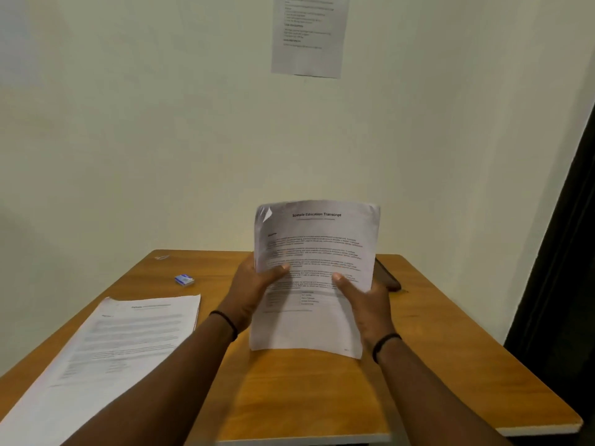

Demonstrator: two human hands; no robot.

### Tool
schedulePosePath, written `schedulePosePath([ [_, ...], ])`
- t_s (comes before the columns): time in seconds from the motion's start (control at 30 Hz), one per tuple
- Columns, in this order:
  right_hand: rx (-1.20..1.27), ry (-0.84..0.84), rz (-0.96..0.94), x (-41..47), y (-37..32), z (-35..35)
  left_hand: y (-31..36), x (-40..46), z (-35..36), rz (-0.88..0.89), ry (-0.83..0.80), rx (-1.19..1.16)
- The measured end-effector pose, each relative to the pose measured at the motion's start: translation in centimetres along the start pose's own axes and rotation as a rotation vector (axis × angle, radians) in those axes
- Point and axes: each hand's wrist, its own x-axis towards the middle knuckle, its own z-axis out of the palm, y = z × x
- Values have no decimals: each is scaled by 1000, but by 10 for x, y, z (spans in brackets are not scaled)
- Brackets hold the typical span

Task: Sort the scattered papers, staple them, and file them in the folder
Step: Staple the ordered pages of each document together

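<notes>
Pile (106,346): nearest us, at our left, a flat stack of printed sheets lies on the table (309,397), its near end running out of view.
Left hand (254,289): we grip the left edge of the sheaf (314,272), thumb on the front page, fingers hidden behind.
Right hand (367,304): we grip the right edge the same way, thumb pressed on the print.
Sheaf: held upright above the table's middle, title page facing us, top bowing back, one top corner curled.
Handling: light, limp and slippery between pages, we judge; a grip at both side edges near the middle keeps it from sagging (a loose pinch would let pages fan).
Staple spot: the top left corner looks the natural place, once edges are squared.
Box (184,280): a small blue box, perhaps staples, sits closed beyond the pile; contents unseen.
Folder (388,278): a dark flat thing behind the sheaf may be it; we cannot tell, nor what it holds.
Stapler: not in view.
</notes>
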Motion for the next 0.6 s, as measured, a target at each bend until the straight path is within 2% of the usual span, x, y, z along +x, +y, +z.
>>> schedulePosePath([
  [0.27, 29, 14, 33, 5, -2, 9, -1, 5, -2, 0, 16, -6],
  [0.43, -61, 34, 148, -18, 37, 0, -38, -14, -5, -131, 81, -3],
  [0.6, -90, -18, 169, -17, 39, 1, -54, -17, -9, -164, 119, 3],
])
